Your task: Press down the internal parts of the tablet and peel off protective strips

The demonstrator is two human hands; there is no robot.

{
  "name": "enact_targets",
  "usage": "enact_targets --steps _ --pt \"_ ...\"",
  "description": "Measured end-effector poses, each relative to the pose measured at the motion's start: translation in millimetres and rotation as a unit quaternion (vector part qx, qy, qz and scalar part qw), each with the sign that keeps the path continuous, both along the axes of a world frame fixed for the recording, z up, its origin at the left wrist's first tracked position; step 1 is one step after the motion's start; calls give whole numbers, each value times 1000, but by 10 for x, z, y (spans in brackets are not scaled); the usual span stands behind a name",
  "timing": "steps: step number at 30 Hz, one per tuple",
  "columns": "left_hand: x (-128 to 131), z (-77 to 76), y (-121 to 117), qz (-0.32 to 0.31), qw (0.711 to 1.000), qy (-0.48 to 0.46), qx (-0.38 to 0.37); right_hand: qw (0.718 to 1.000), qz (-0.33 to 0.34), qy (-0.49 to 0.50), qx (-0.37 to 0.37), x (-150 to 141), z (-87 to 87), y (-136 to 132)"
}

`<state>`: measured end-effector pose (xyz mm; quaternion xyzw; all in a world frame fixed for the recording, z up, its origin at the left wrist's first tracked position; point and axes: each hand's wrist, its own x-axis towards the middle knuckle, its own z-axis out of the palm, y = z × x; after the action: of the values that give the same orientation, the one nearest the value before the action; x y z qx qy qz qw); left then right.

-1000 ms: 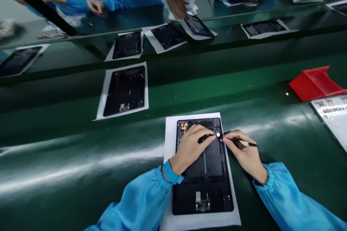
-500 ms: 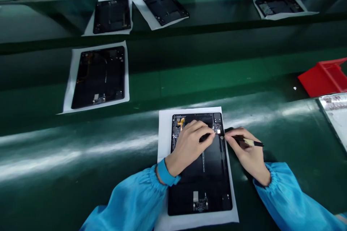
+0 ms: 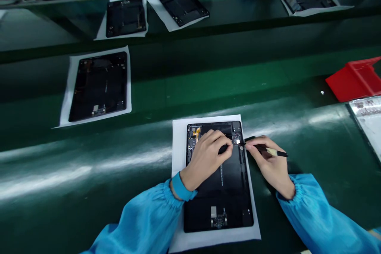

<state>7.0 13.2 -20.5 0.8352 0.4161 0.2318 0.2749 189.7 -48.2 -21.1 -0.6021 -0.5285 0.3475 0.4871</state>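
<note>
An open black tablet chassis (image 3: 226, 198) lies on a white sheet (image 3: 178, 135) on the green belt in front of me. My left hand (image 3: 205, 158) rests on its upper half, fingertips pinched on a small dark part near a little white square (image 3: 237, 141) at the top right corner. My right hand (image 3: 269, 164) holds a thin tweezer-like tool (image 3: 275, 152), its tip at the chassis edge beside that square.
Another chassis on a white sheet (image 3: 98, 85) lies to the far left on the belt. More chassis (image 3: 126, 16) (image 3: 182, 6) (image 3: 308, 0) sit on the upper shelf. A red tray (image 3: 354, 81) and a printed sheet (image 3: 367, 121) are at the right.
The view has tilted down, so the workers across the belt are out of sight. The chassis at the far left has drifted further left. My hands stay on the same corner.
</note>
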Motion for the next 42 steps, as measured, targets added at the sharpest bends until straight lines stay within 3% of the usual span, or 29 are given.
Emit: enact_targets --steps 22,42 --pt "18 12 1 19 1000 10 -19 998 48 26 -1 6 -11 31" --pt "39 29 25 28 997 -13 -75 1000 -9 8 -23 77 -54 -16"
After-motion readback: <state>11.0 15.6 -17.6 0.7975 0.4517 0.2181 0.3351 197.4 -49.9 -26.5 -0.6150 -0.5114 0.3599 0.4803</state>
